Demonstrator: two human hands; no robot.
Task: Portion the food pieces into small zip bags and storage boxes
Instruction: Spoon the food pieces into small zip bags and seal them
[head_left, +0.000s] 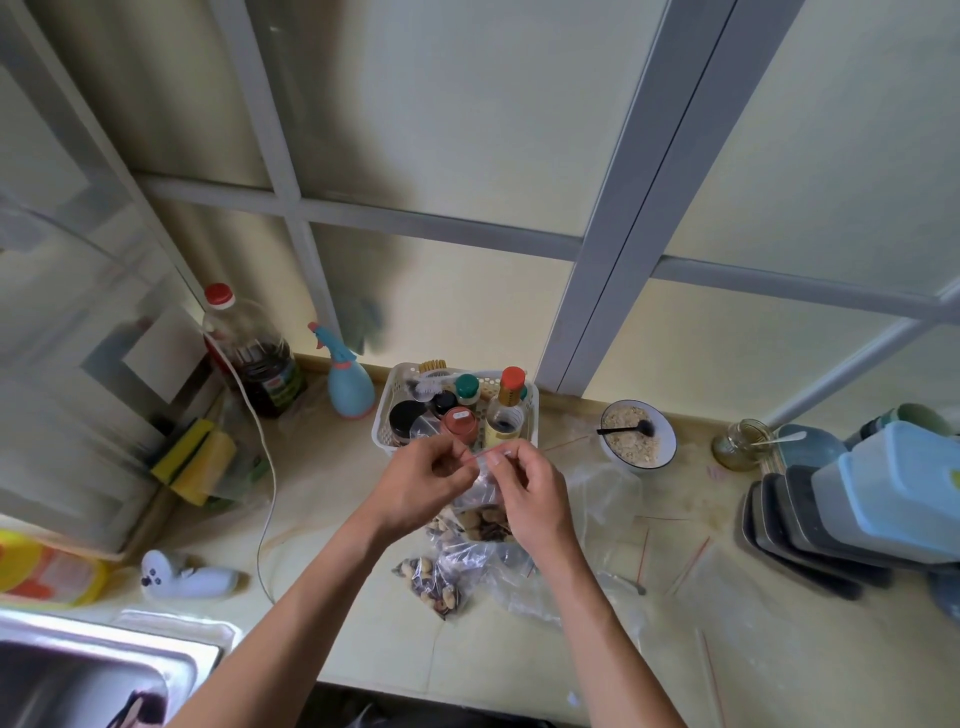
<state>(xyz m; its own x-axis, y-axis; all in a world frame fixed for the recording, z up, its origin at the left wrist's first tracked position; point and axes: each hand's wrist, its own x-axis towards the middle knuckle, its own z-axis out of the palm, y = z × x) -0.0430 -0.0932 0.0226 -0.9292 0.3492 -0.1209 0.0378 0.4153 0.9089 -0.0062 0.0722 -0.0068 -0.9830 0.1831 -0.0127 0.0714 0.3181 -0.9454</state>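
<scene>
I am holding a small zip bag (480, 501) up above the counter (363, 499), in front of the white basket (387, 410). My left hand (426, 480) is pinching the top strip of the bag from the left, and my right hand (530, 488) is pinching the same strip from the right, fingers curled over the seal. The bag is hanging down between my hands, and brown and pale food pieces (483, 519) are sitting in its lower half.

Just below, another filled bag (431, 579) is lying on the counter, touching a larger crumpled clear bag (498, 561). Empty zip bags with red strips (691, 566) are lying flat to my right.

Farther right, a stack of dark trays (795, 525) is leaning beside a light blue storage box (893, 483). A bowl of flakes (638, 439) with a black spoon is sitting near the basket, and a glass jar (737, 444) is standing beyond it.

To my left, a blue spray bottle (348, 379) and a dark bottle with a red cap (249, 353) are standing by the window, with yellow sponges (195, 457) nearby. The sink (98, 670) is at the lower left corner.
</scene>
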